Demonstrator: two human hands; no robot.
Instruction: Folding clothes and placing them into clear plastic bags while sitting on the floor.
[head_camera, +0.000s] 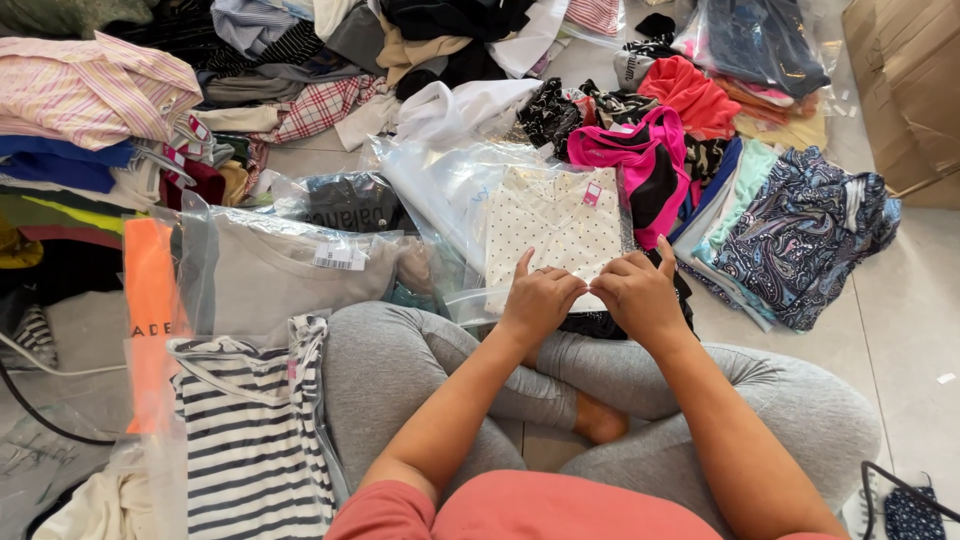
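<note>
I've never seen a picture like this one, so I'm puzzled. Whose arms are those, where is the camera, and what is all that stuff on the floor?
The camera sits on a person's head and looks down, so you see what that person sees. The arms are the person's own. They sit cross-legged on a tiled floor in grey leggings.

The left hand and right hand are close together, both pressing on the near edge of a clear bag. Inside it is a folded white dotted top with a small pink tag.

All around lie clothes. A striped shirt in plastic and a grey shirt in another bag are on the left. A pink and black garment and a blue patterned cloth are on the right. Big mixed piles fill the far side.
</note>
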